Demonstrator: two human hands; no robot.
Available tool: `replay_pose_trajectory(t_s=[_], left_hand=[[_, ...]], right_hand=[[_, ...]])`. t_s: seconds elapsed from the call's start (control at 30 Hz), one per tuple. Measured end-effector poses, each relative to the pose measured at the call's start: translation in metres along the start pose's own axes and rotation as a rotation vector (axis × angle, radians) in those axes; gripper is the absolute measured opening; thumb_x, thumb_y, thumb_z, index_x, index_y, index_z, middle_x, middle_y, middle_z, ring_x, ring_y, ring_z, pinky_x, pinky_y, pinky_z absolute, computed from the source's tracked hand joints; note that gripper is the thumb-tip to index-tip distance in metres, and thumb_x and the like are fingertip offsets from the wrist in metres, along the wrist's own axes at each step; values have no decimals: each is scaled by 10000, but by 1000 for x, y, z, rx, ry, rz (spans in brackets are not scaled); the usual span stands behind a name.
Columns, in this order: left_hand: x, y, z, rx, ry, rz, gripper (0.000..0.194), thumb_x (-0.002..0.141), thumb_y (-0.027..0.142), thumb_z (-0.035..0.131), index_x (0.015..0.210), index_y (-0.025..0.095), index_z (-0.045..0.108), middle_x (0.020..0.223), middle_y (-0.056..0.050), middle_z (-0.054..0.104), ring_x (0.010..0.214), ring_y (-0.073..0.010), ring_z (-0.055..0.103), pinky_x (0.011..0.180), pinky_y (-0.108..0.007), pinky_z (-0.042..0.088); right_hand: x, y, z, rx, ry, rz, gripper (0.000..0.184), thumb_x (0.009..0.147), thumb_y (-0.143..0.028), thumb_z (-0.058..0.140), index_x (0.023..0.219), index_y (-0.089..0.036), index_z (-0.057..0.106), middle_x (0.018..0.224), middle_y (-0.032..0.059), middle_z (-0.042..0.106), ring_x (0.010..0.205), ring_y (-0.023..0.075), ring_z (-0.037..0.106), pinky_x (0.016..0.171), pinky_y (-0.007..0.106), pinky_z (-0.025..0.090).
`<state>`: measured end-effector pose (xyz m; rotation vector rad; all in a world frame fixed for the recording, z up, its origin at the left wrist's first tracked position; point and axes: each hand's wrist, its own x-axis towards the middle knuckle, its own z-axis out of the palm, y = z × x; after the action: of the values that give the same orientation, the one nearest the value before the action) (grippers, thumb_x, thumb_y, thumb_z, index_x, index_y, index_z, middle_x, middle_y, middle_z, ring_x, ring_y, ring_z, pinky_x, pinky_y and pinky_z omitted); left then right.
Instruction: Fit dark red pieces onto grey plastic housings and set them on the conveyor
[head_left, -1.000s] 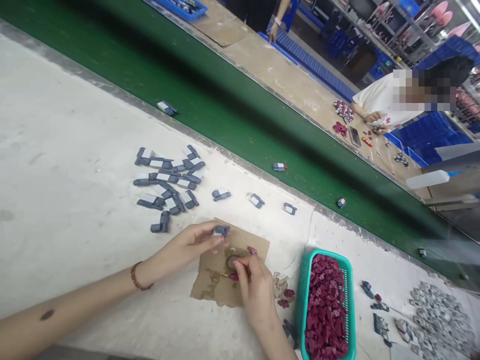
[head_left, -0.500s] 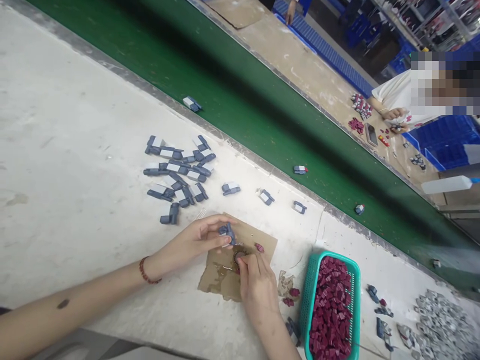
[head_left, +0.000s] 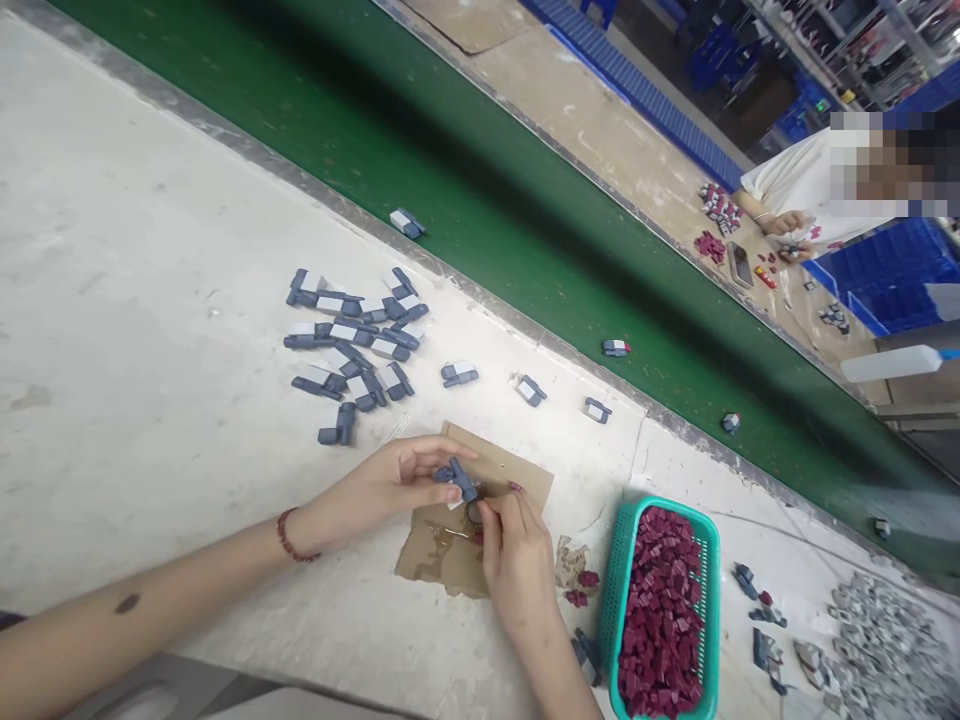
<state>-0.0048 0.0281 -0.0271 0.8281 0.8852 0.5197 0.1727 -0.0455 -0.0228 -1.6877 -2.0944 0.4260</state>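
Note:
My left hand (head_left: 409, 478) pinches a blue-grey plastic part (head_left: 459, 480) between thumb and fingers, above a piece of brown cardboard (head_left: 439, 560) with wet, glossy stains. Close beside that part, my right hand (head_left: 517, 545) has its thumb and fingertips pressed together; whatever is between them is too small or hidden to make out. Just below the right fingertips a small dark round thing (head_left: 474, 514) is partly covered. A small maroon piece (head_left: 516, 487) lies on the cardboard behind the right fingers.
Several blue-grey and white parts (head_left: 352, 330) lie in a cluster at left. A green basket (head_left: 609, 600) of maroon pieces (head_left: 664, 610) stands at right, near a pile of grey pieces (head_left: 885, 640). Beyond runs a green conveyor belt (head_left: 495, 240) carrying parts; across it sits a co-worker (head_left: 787, 175).
The parts on the belt have moved to the right. My left hand has lowered slightly and tilted the blue-grey part toward my right fingertips, which have risen a little to meet it.

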Motion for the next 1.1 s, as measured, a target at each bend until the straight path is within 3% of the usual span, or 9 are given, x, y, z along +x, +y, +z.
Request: replay_pose_trajectory(t_s=[0.1, 0.2, 0.33, 0.5, 0.77, 1.1], left_hand=[[-1, 1, -1, 12, -10, -36, 362, 716, 367, 751, 1021, 183, 687, 909, -40, 702, 710, -158, 605, 697, -295, 517], [-3, 1, -1, 23, -28, -83, 390, 731, 407, 739, 1047, 181, 698, 868, -36, 714, 747, -172, 625, 758, -314, 517], [-2, -2, -1, 22, -85, -133, 452, 702, 376, 771, 1095, 167, 694, 938, -65, 730, 847, -212, 664, 770, -308, 531], [-3, -11, 6, 58, -131, -11, 375, 761, 363, 713, 1077, 161, 710, 704, -29, 733, 676, -186, 676, 688, -296, 563], [-11, -27, 12, 152, -150, 188, 351, 861, 407, 611, 1102, 177, 721, 707, -55, 756, 607, -187, 708, 559, -235, 562], [-13, -22, 15, 224, -165, 191, 301, 866, 352, 594, 1057, 161, 727, 723, -53, 744, 571, -169, 697, 499, -194, 528]], right_hand=[[-2, 4, -4, 135, -34, 97, 323, 993, -238, 366, 715, -216, 528, 654, 25, 599, 611, 180, 588, 577, 277, 469], [-5, 11, -9, 427, -66, 293, 252, 955, -299, 468, 747, -204, 575, 660, 12, 635, 598, 160, 602, 567, 251, 464], [-3, 15, -10, 770, 96, 453, 298, 892, -436, 563, 718, -195, 591, 613, -10, 606, 560, 136, 563, 526, 230, 448], [2, 3, -10, 946, 212, 453, 345, 853, -483, 621, 663, -199, 570, 569, -28, 563, 506, 115, 512, 495, 224, 434], [3, -9, -10, 1013, 233, 366, 279, 883, -400, 623, 688, -202, 609, 575, -24, 594, 518, 116, 548, 501, 217, 457], [-2, -8, -5, 932, 169, 311, 228, 913, -368, 579, 759, -209, 632, 685, 8, 670, 630, 148, 624, 596, 256, 505]])
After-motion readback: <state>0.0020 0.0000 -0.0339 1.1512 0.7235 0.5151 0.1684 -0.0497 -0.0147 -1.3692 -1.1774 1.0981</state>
